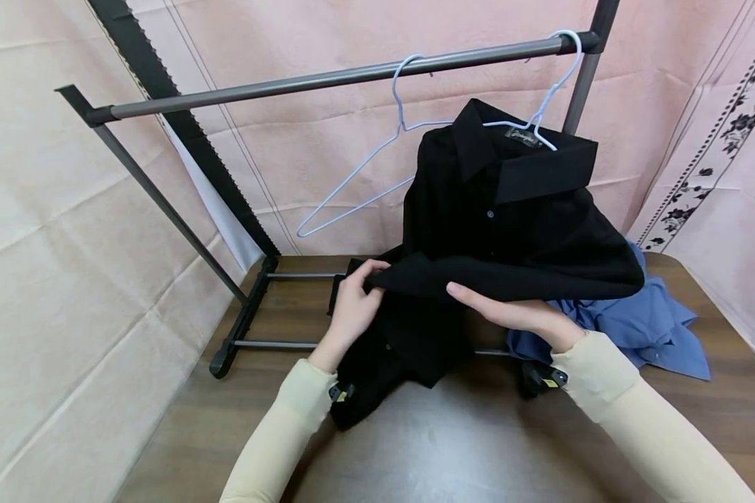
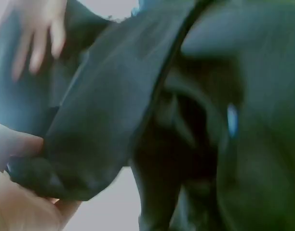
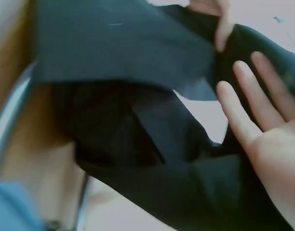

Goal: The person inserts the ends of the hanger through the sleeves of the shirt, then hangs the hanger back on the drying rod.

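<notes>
A black button-up shirt (image 1: 528, 244) hangs below the rail, its collar around two light-blue wire hangers. One hanger (image 1: 352, 183) has an arm sticking out bare on the left; the hook of the other hanger (image 1: 569, 66) is near the rail's right end. My left hand (image 1: 356, 302) pinches a fold of the shirt at its lower left, thumb and fingers around the cloth in the left wrist view. Straight-fingered, my right hand (image 3: 275, 139) lies against the black cloth, under the raised front fold in the head view. Part of the shirt drapes down to the table.
The grey metal rack's rail (image 1: 277, 87) crosses above, and its foot (image 1: 242, 314) stands at the left of the wooden table (image 1: 465, 447). A crumpled blue garment (image 1: 657, 325) lies on the right, partly behind the right arm. Pinkish cloth (image 1: 327, 140) covers the walls.
</notes>
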The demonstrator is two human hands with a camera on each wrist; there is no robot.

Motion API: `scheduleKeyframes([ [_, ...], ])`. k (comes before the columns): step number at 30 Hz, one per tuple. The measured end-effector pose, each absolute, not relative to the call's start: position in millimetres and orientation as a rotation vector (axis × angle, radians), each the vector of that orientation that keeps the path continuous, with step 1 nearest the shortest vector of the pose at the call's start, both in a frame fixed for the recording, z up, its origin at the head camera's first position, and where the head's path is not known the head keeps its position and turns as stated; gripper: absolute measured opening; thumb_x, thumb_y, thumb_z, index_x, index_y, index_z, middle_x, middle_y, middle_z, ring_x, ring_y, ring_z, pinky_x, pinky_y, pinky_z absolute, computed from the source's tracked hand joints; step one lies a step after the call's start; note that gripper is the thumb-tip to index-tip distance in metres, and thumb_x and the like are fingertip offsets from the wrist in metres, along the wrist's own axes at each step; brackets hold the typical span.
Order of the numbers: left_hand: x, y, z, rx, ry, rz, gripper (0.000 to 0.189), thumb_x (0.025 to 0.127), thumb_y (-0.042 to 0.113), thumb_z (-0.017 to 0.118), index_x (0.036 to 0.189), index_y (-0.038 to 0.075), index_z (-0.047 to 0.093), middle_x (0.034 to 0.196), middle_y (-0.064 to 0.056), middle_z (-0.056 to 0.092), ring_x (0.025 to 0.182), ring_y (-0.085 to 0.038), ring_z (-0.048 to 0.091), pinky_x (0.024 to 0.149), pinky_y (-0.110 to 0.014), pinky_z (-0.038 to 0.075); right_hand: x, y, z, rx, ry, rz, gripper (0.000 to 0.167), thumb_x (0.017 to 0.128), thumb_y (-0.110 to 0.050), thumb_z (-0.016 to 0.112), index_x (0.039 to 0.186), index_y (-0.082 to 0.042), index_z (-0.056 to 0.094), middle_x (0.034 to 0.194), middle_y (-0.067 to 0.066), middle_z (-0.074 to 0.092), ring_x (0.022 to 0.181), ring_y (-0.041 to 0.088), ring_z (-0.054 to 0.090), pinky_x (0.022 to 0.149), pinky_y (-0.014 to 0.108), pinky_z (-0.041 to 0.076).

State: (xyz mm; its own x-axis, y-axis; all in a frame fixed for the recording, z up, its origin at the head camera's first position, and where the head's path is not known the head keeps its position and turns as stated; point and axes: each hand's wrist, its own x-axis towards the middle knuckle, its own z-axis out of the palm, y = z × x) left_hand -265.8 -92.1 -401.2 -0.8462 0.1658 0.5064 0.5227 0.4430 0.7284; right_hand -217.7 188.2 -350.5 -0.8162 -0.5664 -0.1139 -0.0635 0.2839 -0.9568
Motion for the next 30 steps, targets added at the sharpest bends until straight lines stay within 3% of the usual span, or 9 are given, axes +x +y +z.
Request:
scheduleKeyframes([
  [4,-273,-106,-407,-0.66,-2.451,-1.215,0.036,0.083,-0.008,0.063,0.111,0.013,0.071,0.099,-0.002,0.069,0.09,-0.019,0.063,0.084,-0.04,0.049,-222,199,-371,-0.532,2.255,-1.283,0.073,0.105,-0.056,0.04,0.149,0.002,0.043,0.153,0.023,0.041,0.142,0.039,0.037,0.116,0.056,0.024],
  [7,-271,-108,-421,-0.778,-2.654,-1.085,0.034,0.085,-0.002,0.069,0.116,0.012,0.069,0.106,-0.003,0.067,0.097,-0.02,0.062,0.087,-0.039,0.049,-220,212,-386,-0.473,2.296,-1.191,0.072,0.103,-0.057,0.043,0.146,0.0,0.049,0.145,0.022,0.05,0.136,0.039,0.045,0.113,0.055,0.03],
  [11,-262,-104,-438,-0.869,-2.857,-0.98,0.033,0.092,0.015,0.073,0.123,0.012,0.067,0.113,-0.004,0.065,0.105,-0.021,0.062,0.091,-0.038,0.049,-213,233,-398,-0.41,2.32,-1.112,0.074,0.102,-0.056,0.048,0.152,-0.002,0.041,0.15,0.019,0.046,0.136,0.033,0.045,0.113,0.051,0.03],
  [14,-255,-98,-442,-0.893,-2.889,-0.96,0.035,0.092,0.021,0.074,0.126,0.013,0.066,0.116,-0.005,0.064,0.109,-0.022,0.061,0.094,-0.039,0.048,-208,247,-403,-0.477,2.391,-1.051,0.063,0.101,-0.05,0.055,0.143,-0.004,0.053,0.121,0.016,0.063,0.108,0.027,0.059,0.097,0.04,0.043],
  [16,-251,-92,-442,-0.91,-2.879,-0.957,0.036,0.092,0.021,0.075,0.126,0.013,0.065,0.116,-0.005,0.064,0.111,-0.022,0.06,0.096,-0.04,0.048,-204,257,-404,-0.512,2.424,-1.003,0.059,0.099,-0.047,0.059,0.14,-0.004,0.054,0.107,0.01,0.059,0.095,0.022,0.055,0.087,0.034,0.042],
  [18,-247,-85,-440,-0.932,-2.858,-0.947,0.036,0.092,0.021,0.075,0.126,0.014,0.066,0.117,-0.004,0.064,0.112,-0.021,0.059,0.097,-0.039,0.047,-200,268,-405,-0.529,2.435,-0.983,0.058,0.097,-0.044,0.064,0.139,-0.004,0.054,0.105,0.01,0.058,0.094,0.023,0.055,0.084,0.032,0.043],
  [22,-238,-67,-434,-1.017,-2.785,-0.977,0.033,0.093,0.02,0.074,0.124,0.013,0.067,0.115,-0.002,0.064,0.105,-0.019,0.06,0.093,-0.032,0.048,-193,291,-404,-0.511,2.491,-0.962,0.082,0.092,-0.042,0.072,0.151,0.001,0.036,0.144,0.016,0.042,0.125,0.029,0.043,0.099,0.04,0.039],
  [25,-229,-50,-430,-1.11,-2.714,-1.03,0.028,0.094,0.02,0.074,0.121,0.013,0.068,0.112,0.001,0.065,0.098,-0.015,0.062,0.086,-0.024,0.049,-192,309,-400,-0.53,2.563,-0.925,0.085,0.087,-0.04,0.078,0.148,0.003,0.037,0.139,0.014,0.052,0.119,0.028,0.053,0.095,0.037,0.044],
  [30,-214,-16,-430,-1.348,-2.592,-1.102,0.021,0.097,0.022,0.071,0.116,0.014,0.07,0.108,0.005,0.066,0.093,-0.003,0.061,0.081,-0.013,0.047,-197,344,-389,-0.632,2.546,-0.949,0.067,0.09,-0.025,0.077,0.137,0.013,0.046,0.125,0.019,0.065,0.105,0.013,0.067,0.083,0.023,0.053],
])
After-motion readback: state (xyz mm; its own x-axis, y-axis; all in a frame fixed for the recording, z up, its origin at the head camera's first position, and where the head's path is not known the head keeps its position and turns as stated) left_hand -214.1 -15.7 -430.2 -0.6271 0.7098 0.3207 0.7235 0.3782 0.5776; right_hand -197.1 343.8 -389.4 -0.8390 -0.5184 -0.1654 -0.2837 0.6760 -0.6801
